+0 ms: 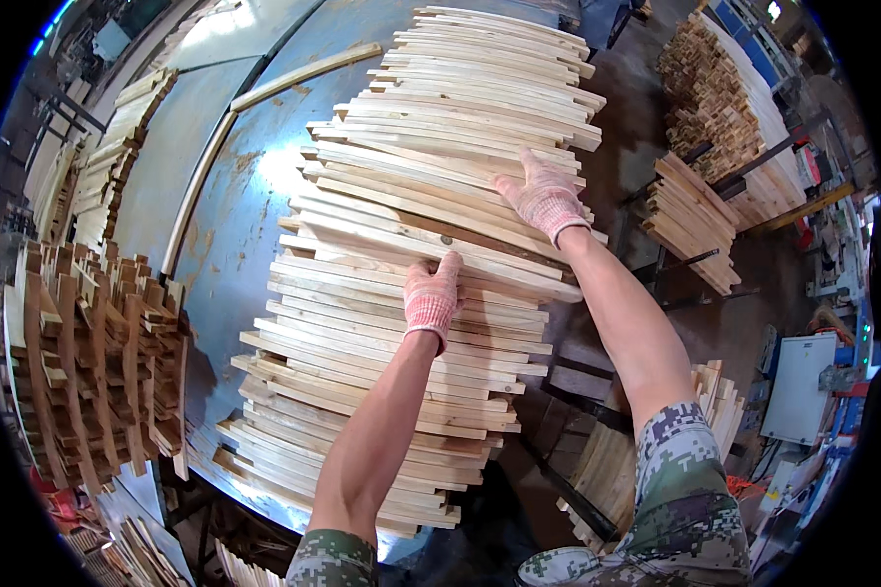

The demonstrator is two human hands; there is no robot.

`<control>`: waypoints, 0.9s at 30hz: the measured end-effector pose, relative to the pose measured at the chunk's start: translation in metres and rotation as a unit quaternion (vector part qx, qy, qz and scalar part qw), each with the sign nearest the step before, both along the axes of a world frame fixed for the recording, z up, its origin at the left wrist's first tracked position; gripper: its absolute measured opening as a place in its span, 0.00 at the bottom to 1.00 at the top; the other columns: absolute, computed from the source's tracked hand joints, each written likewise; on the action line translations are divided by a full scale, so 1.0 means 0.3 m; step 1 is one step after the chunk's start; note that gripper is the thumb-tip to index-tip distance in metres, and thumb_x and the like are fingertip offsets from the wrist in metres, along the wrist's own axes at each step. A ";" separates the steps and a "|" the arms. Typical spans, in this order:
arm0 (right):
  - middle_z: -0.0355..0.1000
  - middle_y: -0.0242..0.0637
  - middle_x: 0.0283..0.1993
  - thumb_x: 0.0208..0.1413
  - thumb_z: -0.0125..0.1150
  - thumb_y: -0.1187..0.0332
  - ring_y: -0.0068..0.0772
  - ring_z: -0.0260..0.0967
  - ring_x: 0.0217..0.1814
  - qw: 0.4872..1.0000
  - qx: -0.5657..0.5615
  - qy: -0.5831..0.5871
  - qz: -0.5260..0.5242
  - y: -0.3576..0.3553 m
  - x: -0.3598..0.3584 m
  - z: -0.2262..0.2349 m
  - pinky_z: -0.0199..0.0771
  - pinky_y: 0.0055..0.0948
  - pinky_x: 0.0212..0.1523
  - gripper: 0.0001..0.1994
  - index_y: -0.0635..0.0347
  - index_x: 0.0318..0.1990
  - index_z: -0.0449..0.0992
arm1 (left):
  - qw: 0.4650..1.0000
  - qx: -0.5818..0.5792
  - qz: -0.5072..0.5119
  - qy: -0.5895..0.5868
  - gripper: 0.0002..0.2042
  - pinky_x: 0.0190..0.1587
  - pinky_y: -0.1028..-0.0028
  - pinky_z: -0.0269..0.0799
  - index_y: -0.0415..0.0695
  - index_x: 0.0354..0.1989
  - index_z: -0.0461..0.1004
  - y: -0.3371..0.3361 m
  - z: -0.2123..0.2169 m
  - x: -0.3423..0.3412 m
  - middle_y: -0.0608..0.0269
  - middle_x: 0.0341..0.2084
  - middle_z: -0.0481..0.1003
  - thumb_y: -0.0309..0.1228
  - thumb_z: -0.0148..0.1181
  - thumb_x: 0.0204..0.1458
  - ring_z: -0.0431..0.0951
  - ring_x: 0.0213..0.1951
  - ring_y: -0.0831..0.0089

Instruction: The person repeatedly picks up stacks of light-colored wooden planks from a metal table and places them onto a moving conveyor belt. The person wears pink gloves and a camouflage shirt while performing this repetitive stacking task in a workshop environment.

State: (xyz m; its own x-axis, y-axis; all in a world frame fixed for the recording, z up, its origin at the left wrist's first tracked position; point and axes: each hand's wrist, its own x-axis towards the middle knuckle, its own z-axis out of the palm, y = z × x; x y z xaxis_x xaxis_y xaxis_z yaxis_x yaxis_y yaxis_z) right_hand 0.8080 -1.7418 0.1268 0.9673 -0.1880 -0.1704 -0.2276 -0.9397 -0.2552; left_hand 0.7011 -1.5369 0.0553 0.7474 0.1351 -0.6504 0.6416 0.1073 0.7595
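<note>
A long row of pale wooden strips [392, 338] lies side by side across a blue-grey metal table. Both my hands wear pinkish knitted gloves. My left hand [431, 296] is closed at the near edge of a wooden strip [392, 234] in the middle of the row; its fingertips are partly hidden. This strip sits askew, with a dark gap behind it. Farther off and to the right, my right hand [543, 199] rests with fingers spread on the strips near their right ends, holding nothing that I can see.
On the metal table [240, 220], a loose long strip [308, 75] lies at the far left. Stacked wood [98, 352] stands at the left. Across a dark floor, more wood piles [710, 98] stand at the right, near a pale grey box [800, 388].
</note>
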 end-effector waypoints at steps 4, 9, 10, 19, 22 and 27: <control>0.76 0.51 0.68 0.63 0.60 0.33 0.53 0.72 0.73 0.991 -0.050 0.091 0.082 0.037 -0.028 0.043 0.72 0.46 0.73 0.40 0.60 0.66 0.81 | 0.999 -0.042 0.006 0.000 0.24 0.30 0.68 0.81 0.34 0.55 0.72 0.005 -0.011 -0.020 0.55 0.37 0.81 0.41 0.70 0.63 0.82 0.27 0.66; 0.81 0.58 0.58 0.61 0.62 0.36 0.57 0.79 0.64 0.992 -0.025 0.095 0.084 0.089 -0.058 0.031 0.77 0.47 0.66 0.36 0.64 0.58 0.84 | 0.997 0.026 0.009 -0.074 0.25 0.33 0.67 0.80 0.33 0.59 0.69 -0.012 -0.068 -0.093 0.54 0.39 0.81 0.34 0.73 0.61 0.83 0.33 0.67; 0.82 0.58 0.56 0.61 0.62 0.37 0.58 0.80 0.62 0.988 -0.027 0.112 0.103 0.119 -0.088 0.054 0.78 0.48 0.64 0.35 0.64 0.57 0.84 | 0.993 0.057 0.006 -0.100 0.25 0.36 0.67 0.80 0.33 0.59 0.69 0.016 -0.084 -0.120 0.53 0.40 0.81 0.34 0.73 0.60 0.83 0.35 0.67; 0.84 0.53 0.39 0.63 0.59 0.37 0.51 0.84 0.41 0.940 0.216 0.232 0.124 0.241 -0.535 0.067 0.83 0.48 0.46 0.33 0.65 0.44 0.85 | 0.956 0.236 -0.143 -0.097 0.23 0.49 0.64 0.80 0.33 0.53 0.75 0.431 -0.046 -0.440 0.51 0.43 0.83 0.40 0.74 0.61 0.82 0.44 0.67; 0.82 0.60 0.43 0.63 0.61 0.41 0.58 0.84 0.46 0.969 0.238 0.036 0.052 0.364 -0.548 -0.113 0.83 0.53 0.49 0.31 0.68 0.46 0.83 | 0.930 0.288 -0.151 -0.169 0.24 0.46 0.64 0.80 0.33 0.54 0.76 0.475 -0.176 -0.435 0.52 0.42 0.84 0.41 0.73 0.62 0.82 0.41 0.67; 0.79 0.60 0.58 0.58 0.63 0.40 0.56 0.79 0.63 0.974 0.218 0.058 -0.027 0.358 -0.623 -0.043 0.79 0.48 0.64 0.37 0.72 0.57 0.80 | 0.960 0.196 -0.140 -0.146 0.30 0.56 0.64 0.79 0.33 0.68 0.70 0.459 -0.120 -0.433 0.50 0.52 0.83 0.35 0.73 0.63 0.83 0.49 0.64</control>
State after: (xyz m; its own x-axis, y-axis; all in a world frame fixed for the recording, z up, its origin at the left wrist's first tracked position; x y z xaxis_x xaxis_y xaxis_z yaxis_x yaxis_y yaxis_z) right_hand 0.6213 -1.6343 0.1140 0.9276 -0.1233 -0.3527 -0.3243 -0.7344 -0.5963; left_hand 0.5712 -1.3993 0.0194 0.9325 0.0936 -0.3489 0.3581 -0.3680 0.8581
